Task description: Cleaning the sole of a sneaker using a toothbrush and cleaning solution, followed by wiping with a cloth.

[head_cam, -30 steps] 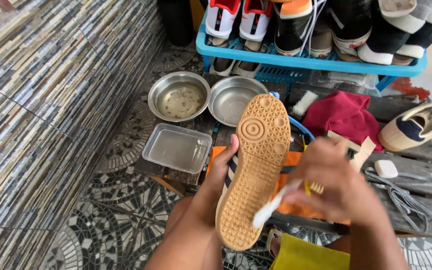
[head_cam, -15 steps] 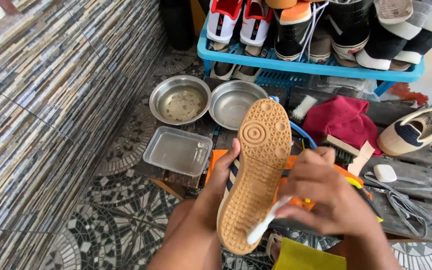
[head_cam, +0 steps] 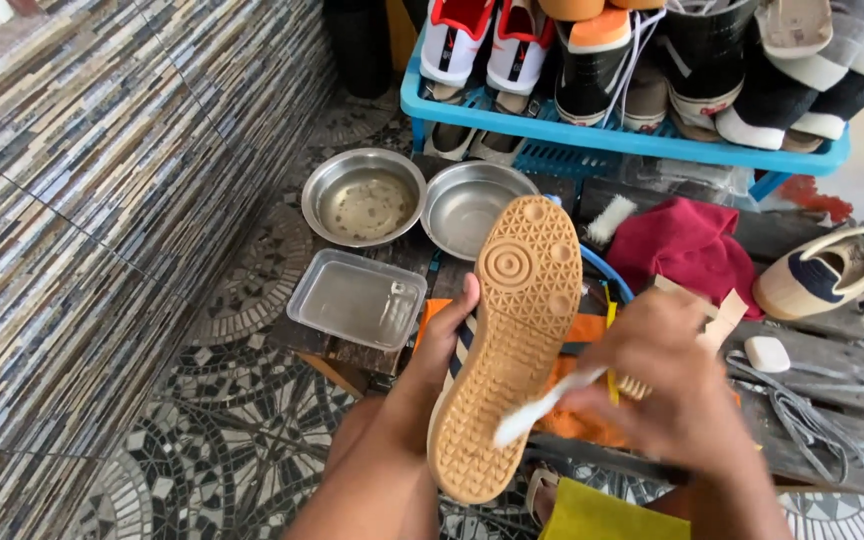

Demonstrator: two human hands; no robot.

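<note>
Above floor: left hand (head_cam: 449, 335) grips shoe (head_cam: 507, 340); right hand (head_cam: 667, 385) holds brush (head_cam: 542, 408).

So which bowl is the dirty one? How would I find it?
Start at the blue shoe rack along the top. Just below its left end, two round metal bowls sit side by side on the dark wooden board. The dirty bowl is the left one, nearest the striped wall: it has cloudy water and specks in its bottom, while the right bowl looks clean.
</note>
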